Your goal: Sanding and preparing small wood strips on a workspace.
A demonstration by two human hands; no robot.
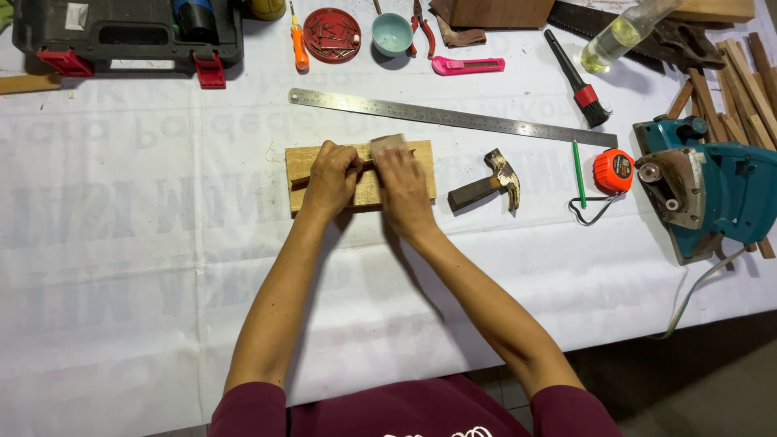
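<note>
white printed sheeting covers the workbench (121,267), and the floor shows dark at the lower right. nearest the camera are two bare forearms in maroon sleeves, reaching up to a flat rectangular block of pale wood (360,175) at the middle of the bench. the left hand (330,180) is curled down on a thin dark wooden strip (301,177) that lies lengthwise across the block, pinning it there. the right hand (402,188) is closed over a small pale sanding pad (387,144), whose upper edge peeks out above the fingers, pressed against the same strip.

just right of the block lies a short hammer with a dark wooden handle (486,184), then a green pencil (579,173) and an orange tape measure (613,170). a teal electric planer (712,194) sits at the right edge, its cord trailing off the bench.

beyond the block a long steel ruler (453,117) runs slantwise. farther back are a pink utility knife (468,65), a black brush with a red band (576,78), a red round tray of nails (332,35), a pale blue bowl (392,33), an orange screwdriver (299,44) and a black tool case with red latches (129,32).
</note>
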